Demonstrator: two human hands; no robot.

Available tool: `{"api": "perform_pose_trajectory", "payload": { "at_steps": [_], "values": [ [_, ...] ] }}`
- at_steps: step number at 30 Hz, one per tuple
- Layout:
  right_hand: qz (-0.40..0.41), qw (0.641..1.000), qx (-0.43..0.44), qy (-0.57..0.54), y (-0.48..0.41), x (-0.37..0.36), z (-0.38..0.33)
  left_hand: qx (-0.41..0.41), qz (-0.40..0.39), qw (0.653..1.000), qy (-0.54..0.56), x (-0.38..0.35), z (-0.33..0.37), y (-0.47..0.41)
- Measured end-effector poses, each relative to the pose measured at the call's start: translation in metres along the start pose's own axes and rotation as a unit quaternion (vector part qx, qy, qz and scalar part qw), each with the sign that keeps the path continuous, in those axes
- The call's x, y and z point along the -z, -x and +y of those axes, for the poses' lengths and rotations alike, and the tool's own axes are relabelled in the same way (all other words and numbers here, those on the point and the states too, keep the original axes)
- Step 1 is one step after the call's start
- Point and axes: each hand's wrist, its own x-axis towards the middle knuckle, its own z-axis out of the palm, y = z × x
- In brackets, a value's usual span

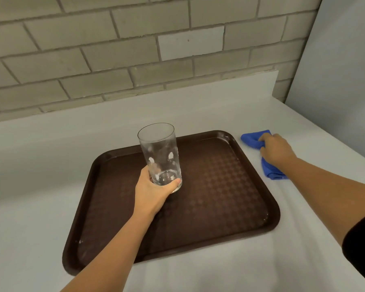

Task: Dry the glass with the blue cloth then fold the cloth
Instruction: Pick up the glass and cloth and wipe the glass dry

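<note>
Left hand (pixel 151 190) wraps the glass (pixel 159 154) base, tilted over the tray (pixel 219 186); right hand (pixel 275 149) bunches the blue cloth (pixel 251 139) on the bench (pixel 40 207). Wet walls risk slipping from this low grip.

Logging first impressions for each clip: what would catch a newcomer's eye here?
First the clear glass, gripped near its base by the left hand over the middle of the brown tray. Then the bright blue cloth on the white counter right of the tray, with the right hand closing on it.
</note>
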Motion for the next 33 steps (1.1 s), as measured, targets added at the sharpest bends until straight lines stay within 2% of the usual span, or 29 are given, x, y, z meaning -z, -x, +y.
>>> {"api": "perform_pose_trajectory", "payload": {
  "at_steps": [2,4,7,10,12,15,17,20,22,26,33],
  "values": [
    [0.027,0.988,-0.039,-0.144,-0.001,0.008,-0.007,-0.005,-0.013,0.999,0.029,0.0,0.007,-0.002],
    [0.047,0.959,-0.043,-0.275,0.002,0.016,-0.026,0.002,-0.031,0.997,0.064,0.001,0.018,-0.007],
    [0.083,0.896,0.019,-0.436,0.02,0.032,-0.073,0.028,-0.111,0.98,0.163,-0.001,0.043,-0.012],
    [0.154,0.832,0.111,-0.522,0.06,0.048,-0.124,0.048,-0.181,0.937,0.295,-0.002,0.067,-0.007],
    [0.155,0.825,0.198,-0.506,0.095,0.049,-0.149,0.039,-0.221,0.919,0.325,-0.004,0.078,-0.002],
    [0.162,0.865,0.327,-0.344,0.139,0.03,-0.168,0.026,-0.263,0.911,0.318,-0.002,0.082,0.009],
    [0.167,0.882,0.353,-0.263,0.15,0.024,-0.17,0.032,-0.276,0.908,0.315,0.003,0.08,0.017],
    [0.111,0.875,0.394,-0.257,0.145,0.032,-0.172,0.043,-0.278,0.906,0.316,0.012,0.08,0.025],
    [0.07,0.869,0.386,-0.302,0.136,0.045,-0.18,0.024,-0.28,0.899,0.335,0.017,0.085,0.027],
    [0.019,0.846,0.284,-0.45,0.124,0.068,-0.199,0.008,-0.295,0.885,0.36,0.027,0.094,0.032],
    [-0.006,0.795,0.139,-0.59,0.167,0.054,-0.194,-0.003,-0.303,0.885,0.353,0.041,0.094,0.039]
  ]
}}
